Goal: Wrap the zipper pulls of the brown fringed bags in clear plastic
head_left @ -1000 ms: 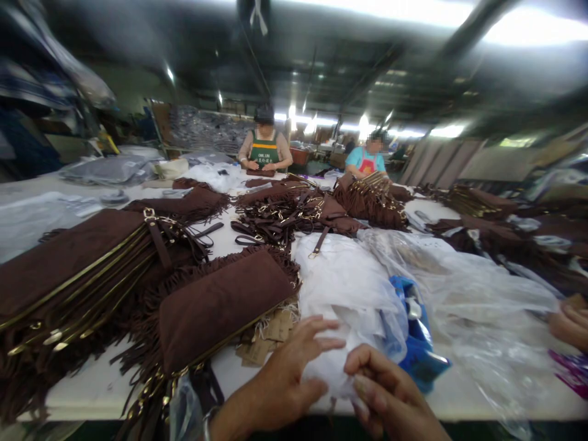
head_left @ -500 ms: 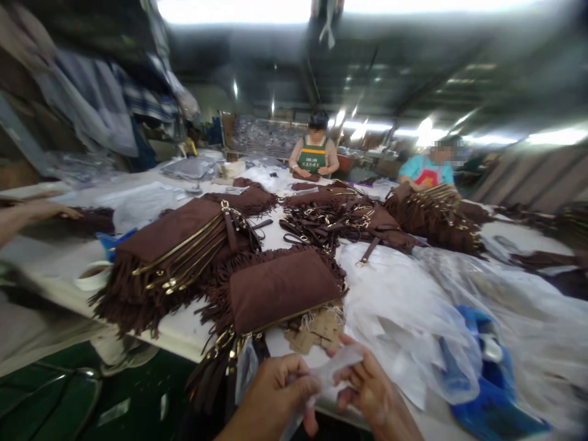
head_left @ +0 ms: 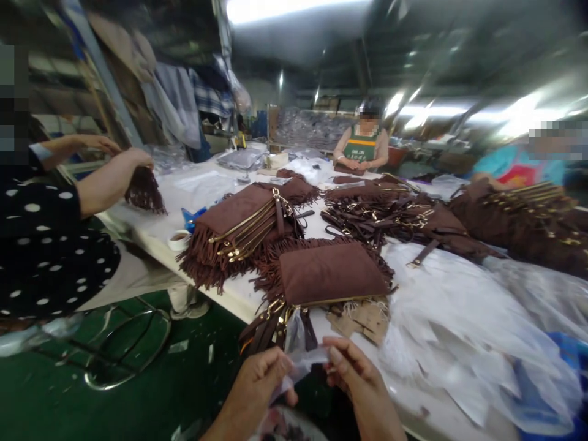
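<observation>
Between my two hands, just off the table's front edge, a small translucent plastic bag point(head_left: 301, 362) is stretched. My left hand point(head_left: 261, 386) pinches one end of it, and my right hand point(head_left: 356, 380) grips the other end between thumb and fingers. Beyond them lies a brown fringed pouch point(head_left: 333, 269) with a gold zipper. Brown cardboard tags point(head_left: 362, 321) with white strings stick out from under its near edge. Dark straps with gold clasps point(head_left: 271, 321) hang at the table edge, left of the tags.
Stacked fringed pouches point(head_left: 239, 220) lie left of centre, near a small white cup point(head_left: 179, 239). White plastic sheets point(head_left: 427, 318) spread on the right. A person in polka dots point(head_left: 41, 245) holds a fringed piece. Two people work across the table point(head_left: 206, 275). A metal stool point(head_left: 128, 386) stands below.
The view has turned left, bringing the person in polka dots into sight. That person's hands now hold a fringed piece up. My hands still hold the plastic bag, with the right hand's fingers closer together.
</observation>
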`<control>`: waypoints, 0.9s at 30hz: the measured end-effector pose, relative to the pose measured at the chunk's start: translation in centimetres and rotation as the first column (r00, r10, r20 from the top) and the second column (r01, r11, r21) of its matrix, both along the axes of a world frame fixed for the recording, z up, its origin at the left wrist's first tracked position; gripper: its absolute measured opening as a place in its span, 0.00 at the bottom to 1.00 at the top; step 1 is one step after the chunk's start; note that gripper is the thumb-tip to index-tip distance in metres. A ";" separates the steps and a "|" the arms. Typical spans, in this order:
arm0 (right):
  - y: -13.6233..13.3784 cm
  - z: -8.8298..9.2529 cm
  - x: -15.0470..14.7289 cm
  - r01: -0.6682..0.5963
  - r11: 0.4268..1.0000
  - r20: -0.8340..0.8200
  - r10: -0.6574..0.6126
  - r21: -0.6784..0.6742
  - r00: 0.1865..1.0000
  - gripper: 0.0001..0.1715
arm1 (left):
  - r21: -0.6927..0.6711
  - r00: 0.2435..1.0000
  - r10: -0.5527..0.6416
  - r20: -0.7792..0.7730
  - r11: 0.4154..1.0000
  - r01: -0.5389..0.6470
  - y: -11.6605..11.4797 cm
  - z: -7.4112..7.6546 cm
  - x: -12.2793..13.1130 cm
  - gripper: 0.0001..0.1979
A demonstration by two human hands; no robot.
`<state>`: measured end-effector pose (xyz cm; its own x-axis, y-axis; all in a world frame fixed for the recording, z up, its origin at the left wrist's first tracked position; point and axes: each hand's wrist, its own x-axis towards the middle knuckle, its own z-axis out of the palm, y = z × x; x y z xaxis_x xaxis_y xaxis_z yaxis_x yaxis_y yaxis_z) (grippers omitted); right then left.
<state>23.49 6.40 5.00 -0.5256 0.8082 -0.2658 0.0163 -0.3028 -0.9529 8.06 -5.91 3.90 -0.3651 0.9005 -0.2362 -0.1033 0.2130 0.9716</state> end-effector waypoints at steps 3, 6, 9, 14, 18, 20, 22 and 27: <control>-1.6 -0.6 -1.3 0.039 0.996 -0.021 -0.041 -0.074 0.999 0.33 | 0.006 0.985 0.094 -0.147 0.996 -0.094 -0.9 0.4 -0.2 0.23; -2.9 -1.7 -2.8 -0.051 0.995 -0.020 0.050 -0.082 0.999 0.31 | 0.043 0.976 0.136 -0.171 0.991 -0.130 -0.9 0.8 0.4 0.23; -3.1 -3.0 -3.4 -0.071 0.995 -0.044 0.068 -0.064 0.997 0.27 | 0.036 0.972 0.134 -0.192 0.991 -0.129 -0.5 0.7 1.0 0.22; -1.8 -3.1 -1.9 -0.005 1.000 -0.021 0.004 -0.020 1.000 0.18 | 0.001 0.935 0.210 -0.287 0.976 -0.219 -0.7 -0.1 0.9 0.21; -2.6 -2.1 -1.6 -0.039 0.998 -0.027 0.038 -0.055 0.999 0.21 | -0.002 0.927 0.276 -0.252 0.958 -0.286 -0.7 -1.1 0.8 0.20; -3.6 -2.0 -2.1 -0.097 0.994 -0.052 0.094 -0.052 0.994 0.25 | 0.014 0.916 0.320 -0.243 0.945 -0.326 -0.5 -1.4 1.2 0.19; -4.3 -2.3 -2.8 -0.115 0.992 -0.011 0.116 0.049 0.993 0.25 | 0.010 0.917 0.341 -0.209 0.938 -0.347 -0.3 -1.5 1.9 0.19; -4.5 -3.2 -3.5 -0.094 0.987 0.209 0.065 0.131 0.976 0.24 | 0.020 0.943 0.327 -0.058 0.945 -0.326 -0.8 -1.7 3.2 0.17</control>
